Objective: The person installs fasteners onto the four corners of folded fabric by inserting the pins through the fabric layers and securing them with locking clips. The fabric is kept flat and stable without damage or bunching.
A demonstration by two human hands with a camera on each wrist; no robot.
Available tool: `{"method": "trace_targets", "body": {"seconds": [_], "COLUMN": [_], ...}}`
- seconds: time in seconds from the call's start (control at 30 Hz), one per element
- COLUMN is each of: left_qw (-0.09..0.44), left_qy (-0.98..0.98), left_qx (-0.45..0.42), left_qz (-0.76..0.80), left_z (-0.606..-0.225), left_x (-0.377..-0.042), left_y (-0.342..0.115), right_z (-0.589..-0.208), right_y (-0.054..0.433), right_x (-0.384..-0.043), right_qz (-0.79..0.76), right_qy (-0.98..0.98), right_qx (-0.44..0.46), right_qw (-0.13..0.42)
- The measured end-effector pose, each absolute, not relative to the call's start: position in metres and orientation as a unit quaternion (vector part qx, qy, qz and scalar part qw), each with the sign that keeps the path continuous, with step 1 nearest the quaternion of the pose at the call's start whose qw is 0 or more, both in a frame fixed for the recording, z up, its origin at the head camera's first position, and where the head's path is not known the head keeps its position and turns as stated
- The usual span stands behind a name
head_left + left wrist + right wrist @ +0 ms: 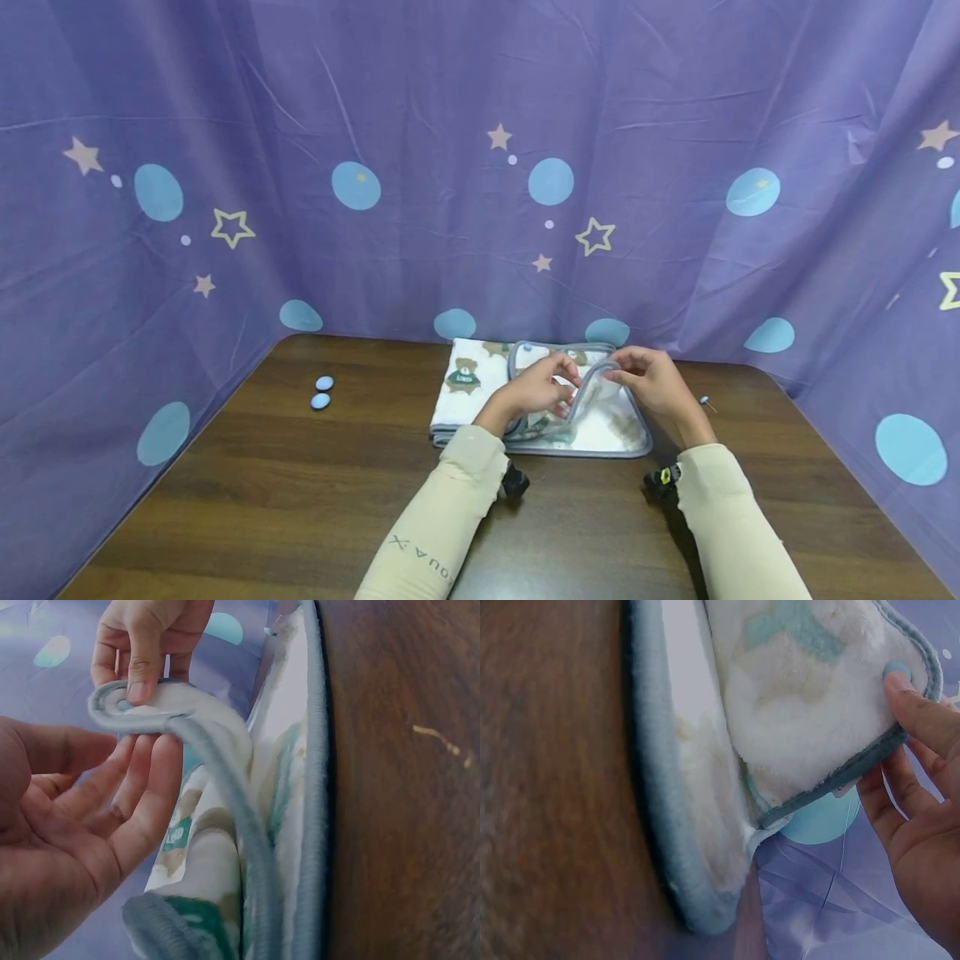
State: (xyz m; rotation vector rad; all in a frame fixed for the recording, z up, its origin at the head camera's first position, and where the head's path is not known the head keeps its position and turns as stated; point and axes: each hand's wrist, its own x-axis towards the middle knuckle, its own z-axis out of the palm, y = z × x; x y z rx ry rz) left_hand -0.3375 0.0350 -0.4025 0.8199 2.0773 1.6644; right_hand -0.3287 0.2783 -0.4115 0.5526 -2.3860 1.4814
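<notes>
A folded white blanket (480, 396) with brown bears and grey-blue edging lies toward the back of the table. My right hand (660, 387) pinches a lifted corner of its top layer, thumb on top and fingers beneath. Under that thumb, in the right wrist view, a round light-blue cap (898, 670) sits on the corner. My left hand (536, 387) is just left of the raised edge, fingers bent loosely and thumb apart. In the left wrist view its fingertips (165, 750) meet the underside of the edging; whether they press on it, I cannot tell.
Two light-blue round caps (321, 402) lie on the brown wooden table (247, 492) at left. A blue-headed pin (707, 402) lies right of the blanket. Another blue cap (527, 347) shows at the blanket's back edge. A purple curtain (420, 108) stands behind.
</notes>
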Motion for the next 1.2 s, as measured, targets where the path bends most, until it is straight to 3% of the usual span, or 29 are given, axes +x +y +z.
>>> {"method": "trace_targets", "body": {"seconds": [0.37, 0.57, 1.2], "left_qw": [0.099, 0.013, -0.092], "left_qy": [0.797, 0.847, 0.924], "left_qx": [0.266, 0.259, 0.152], "left_qz": [0.533, 0.464, 0.339], "left_z": [-0.391, -0.390, -0.387], "left_x": [-0.346, -0.355, -0.366], "left_y": [0.002, -0.032, -0.191], "right_z": [-0.409, -0.408, -0.405], "right_y": [0.279, 0.280, 0.278], "right_x": [-0.326, -0.326, -0.323], "right_qz": [0.525, 0.529, 0.522], "right_qy": [-0.825, -0.821, -0.825], "right_qx": [0.182, 0.187, 0.185], "right_qw": [0.103, 0.105, 0.111]}}
